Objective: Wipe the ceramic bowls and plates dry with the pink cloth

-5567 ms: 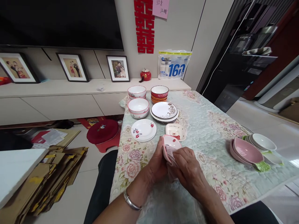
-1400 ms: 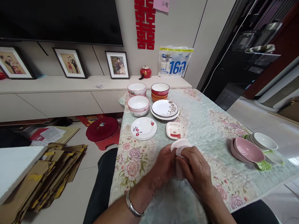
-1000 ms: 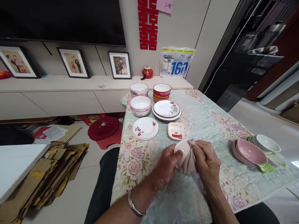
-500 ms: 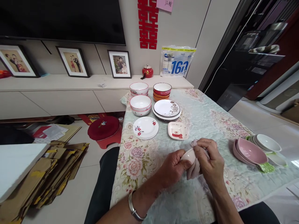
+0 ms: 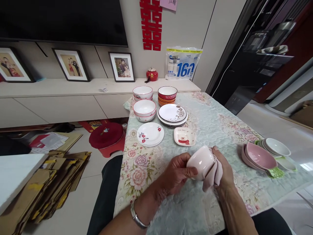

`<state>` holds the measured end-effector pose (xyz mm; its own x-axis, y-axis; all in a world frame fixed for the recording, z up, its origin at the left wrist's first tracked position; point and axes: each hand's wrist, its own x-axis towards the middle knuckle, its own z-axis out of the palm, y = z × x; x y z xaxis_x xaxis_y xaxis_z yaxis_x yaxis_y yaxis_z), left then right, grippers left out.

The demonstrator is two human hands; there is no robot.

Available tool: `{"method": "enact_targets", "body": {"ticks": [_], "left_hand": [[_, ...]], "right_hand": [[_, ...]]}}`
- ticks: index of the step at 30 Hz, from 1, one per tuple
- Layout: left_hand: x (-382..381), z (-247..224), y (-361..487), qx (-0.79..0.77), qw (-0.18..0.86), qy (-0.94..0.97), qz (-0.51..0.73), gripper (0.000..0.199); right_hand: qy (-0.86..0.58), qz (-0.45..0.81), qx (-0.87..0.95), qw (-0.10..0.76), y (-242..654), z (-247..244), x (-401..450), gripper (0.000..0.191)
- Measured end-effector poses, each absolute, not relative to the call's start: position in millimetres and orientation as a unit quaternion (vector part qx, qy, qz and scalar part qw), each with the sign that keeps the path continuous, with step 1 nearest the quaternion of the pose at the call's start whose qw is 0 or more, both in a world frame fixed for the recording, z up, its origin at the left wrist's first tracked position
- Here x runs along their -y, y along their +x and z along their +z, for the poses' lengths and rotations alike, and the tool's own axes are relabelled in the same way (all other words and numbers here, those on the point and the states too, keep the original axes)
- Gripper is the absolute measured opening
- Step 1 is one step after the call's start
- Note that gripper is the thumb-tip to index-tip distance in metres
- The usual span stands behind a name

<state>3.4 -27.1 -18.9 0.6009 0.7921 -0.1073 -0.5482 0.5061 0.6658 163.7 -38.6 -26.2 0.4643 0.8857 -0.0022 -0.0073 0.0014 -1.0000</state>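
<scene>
My left hand (image 5: 179, 171) grips a pale pink glossy dish (image 5: 201, 160) by its near left side, thumb on the outside. The dish is tilted, its smooth underside facing me. My right hand (image 5: 225, 173) holds a pale pink cloth (image 5: 212, 174) bunched against the dish's right side; most of its fingers are hidden behind the dish and cloth. Both hands are above the table, close in front of me. Just beyond them lies a small square dish with a bear picture (image 5: 185, 136). To its left is a stack of flowered white plates (image 5: 150, 133).
Farther back stand larger plates (image 5: 172, 113), white bowls with red rims (image 5: 144, 109) and red and orange bowls (image 5: 167, 94). At the right are pink leaf-handled bowls (image 5: 261, 156) and pale green bowls (image 5: 277, 147). A red stool (image 5: 106, 135) and flattened cardboard (image 5: 58, 182) lie left of the table.
The dish has turned, showing more of its outside. My right hand has moved from the dish's top to its right side with the cloth. The view has shifted slightly.
</scene>
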Motion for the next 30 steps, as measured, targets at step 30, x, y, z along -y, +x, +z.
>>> {"method": "enact_targets", "body": {"ticks": [30], "left_hand": [[12.9, -28.3, 1.4, -0.202, 0.776, 0.226, 0.552, 0.04]], "right_hand": [[-0.494, -0.095, 0.733, 0.458, 121.4, -33.0, 52.9, 0.05]]}}
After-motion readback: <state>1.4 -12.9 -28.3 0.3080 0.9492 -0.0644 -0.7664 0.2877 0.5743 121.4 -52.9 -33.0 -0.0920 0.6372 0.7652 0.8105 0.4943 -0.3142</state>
